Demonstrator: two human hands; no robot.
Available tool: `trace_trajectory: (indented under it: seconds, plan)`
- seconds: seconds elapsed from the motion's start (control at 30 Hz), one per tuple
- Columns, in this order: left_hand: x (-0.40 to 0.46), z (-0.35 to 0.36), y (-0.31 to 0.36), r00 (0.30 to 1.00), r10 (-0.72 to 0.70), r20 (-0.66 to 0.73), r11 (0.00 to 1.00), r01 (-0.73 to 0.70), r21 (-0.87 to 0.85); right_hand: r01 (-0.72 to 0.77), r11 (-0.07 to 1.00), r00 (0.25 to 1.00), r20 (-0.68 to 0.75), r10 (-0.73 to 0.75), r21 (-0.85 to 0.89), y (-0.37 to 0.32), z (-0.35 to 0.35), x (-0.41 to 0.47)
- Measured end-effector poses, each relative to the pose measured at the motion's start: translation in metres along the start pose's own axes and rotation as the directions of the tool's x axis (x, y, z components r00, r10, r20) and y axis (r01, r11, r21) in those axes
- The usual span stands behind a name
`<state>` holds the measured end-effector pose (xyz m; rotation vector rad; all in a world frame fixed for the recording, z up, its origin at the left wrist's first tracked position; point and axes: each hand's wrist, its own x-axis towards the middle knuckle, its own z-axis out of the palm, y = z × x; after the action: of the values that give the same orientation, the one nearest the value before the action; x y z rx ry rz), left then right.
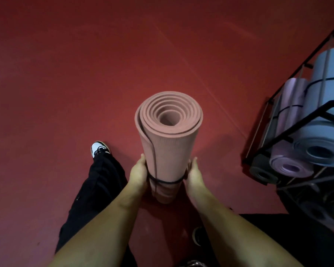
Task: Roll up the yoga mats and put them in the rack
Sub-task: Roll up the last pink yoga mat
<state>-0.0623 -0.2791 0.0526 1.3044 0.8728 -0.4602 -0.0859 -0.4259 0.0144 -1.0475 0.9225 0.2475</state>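
Rolled pink mat [169,143] upright left of rack [289,135], left hand [138,173] and right hand [194,175] grasping its lower sides, black strap [165,182] around it

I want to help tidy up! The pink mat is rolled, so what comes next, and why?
Probably carry the pink mat to the rack on the right. It is already rolled and strapped, the left hand and right hand hold it upright, and other rolled mats lie there.
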Motion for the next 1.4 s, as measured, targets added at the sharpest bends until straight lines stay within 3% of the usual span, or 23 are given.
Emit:
trace_trajectory:
  seconds: [0.1, 0.23, 0.3, 0.43, 0.57, 0.63, 0.73, 0.8, 1.0, 1.27, 1.4]
  plan:
    - [-0.002, 0.002, -0.003, 0.997, -0.025, 0.070, 0.996, 0.031, -0.088, 0.039, 0.994, 0.997, 0.072, -0.031, -0.103, 0.021, -0.026, 0.021]
    - [-0.001, 0.007, -0.009, 0.995, -0.018, 0.103, 0.997, 0.025, -0.073, 0.214, 0.862, 0.921, 0.389, -0.021, -0.460, 0.028, -0.036, 0.022]
    - [0.003, 0.010, -0.001, 0.994, 0.007, 0.107, 1.000, -0.005, -0.023, 0.285, 0.826, 0.904, 0.422, -0.063, -0.487, 0.017, -0.029, 0.022]
    - [-0.002, 0.020, 0.038, 0.966, 0.173, 0.193, 0.985, -0.171, -0.027, 0.399, 0.772, 0.904, 0.354, -0.240, -0.495, -0.039, -0.010, 0.004]
    - [-0.023, 0.017, 0.094, 0.842, 0.469, 0.267, 0.868, -0.495, 0.037, 0.511, 0.824, 0.852, 0.267, -0.450, -0.245, -0.129, -0.005, -0.038]
    - [-0.045, 0.019, 0.106, 0.798, 0.477, 0.367, 0.819, -0.556, 0.144, 0.520, 0.825, 0.843, 0.289, -0.453, -0.223, -0.146, -0.016, -0.061]
    - [-0.085, 0.040, 0.100, 0.791, 0.340, 0.508, 0.888, -0.448, 0.103, 0.389, 0.899, 0.874, 0.390, -0.290, -0.203, -0.136, -0.030, -0.093]
    - [-0.110, 0.056, 0.097, 0.794, 0.302, 0.528, 0.913, -0.401, 0.080, 0.338, 0.929, 0.894, 0.361, -0.267, -0.149, -0.139, -0.037, -0.115]
    - [-0.169, 0.107, 0.101, 0.782, 0.255, 0.568, 0.922, -0.374, 0.101, 0.375, 0.924, 0.900, 0.264, -0.346, -0.070, -0.186, -0.085, -0.170]
    - [-0.263, 0.192, 0.112, 0.629, 0.222, 0.745, 0.836, -0.516, 0.187, 0.483, 0.876, 0.864, 0.159, -0.477, 0.004, -0.278, -0.154, -0.211]
    - [-0.285, 0.257, 0.123, 0.609, 0.261, 0.749, 0.837, -0.530, 0.139, 0.478, 0.878, 0.872, 0.104, -0.478, 0.030, -0.318, -0.199, -0.216]
